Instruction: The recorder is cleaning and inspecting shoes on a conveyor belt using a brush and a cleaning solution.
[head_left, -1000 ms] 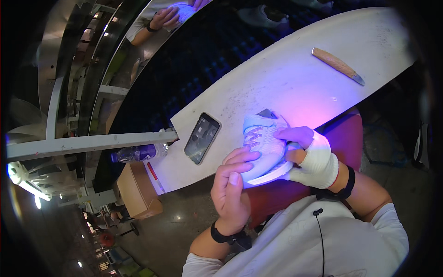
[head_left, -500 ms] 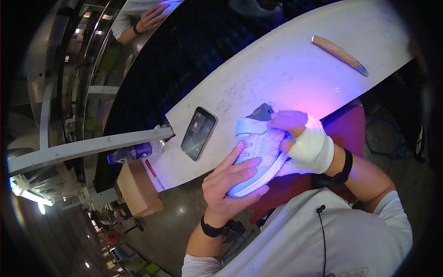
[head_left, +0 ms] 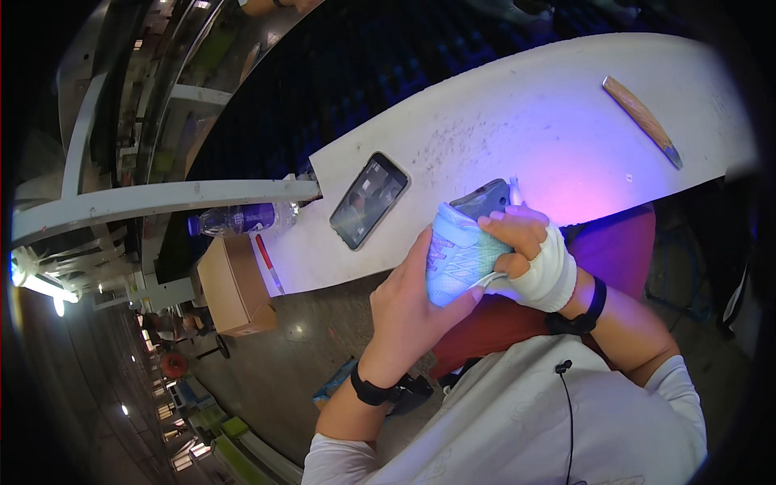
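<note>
A light-coloured shoe (head_left: 461,257), tinted blue by the violet light, is held between my two hands at the near edge of the white table. My left hand (head_left: 414,295), bare, wraps round its toe end, thumb along the sole side. My right hand (head_left: 529,255), in a white fingerless knitted glove, grips the heel side near the opening. Inside the shoe's opening shows a dark grey shoe last (head_left: 483,199) with a hole in it. A small pale loop or tab stands up at the heel, beside my right fingers.
On the table (head_left: 453,121) lie a phone (head_left: 369,200), a wooden-handled knife (head_left: 643,121) at the far right, and a red-and-white pen (head_left: 269,264). A plastic bottle (head_left: 246,218) and a cardboard box (head_left: 234,284) are at the left, near a white metal bar (head_left: 178,196).
The shoe has been turned in my hands, its toe tipping down and away from view, so more of the opening and the last shows. My left hand has shifted round the toe.
</note>
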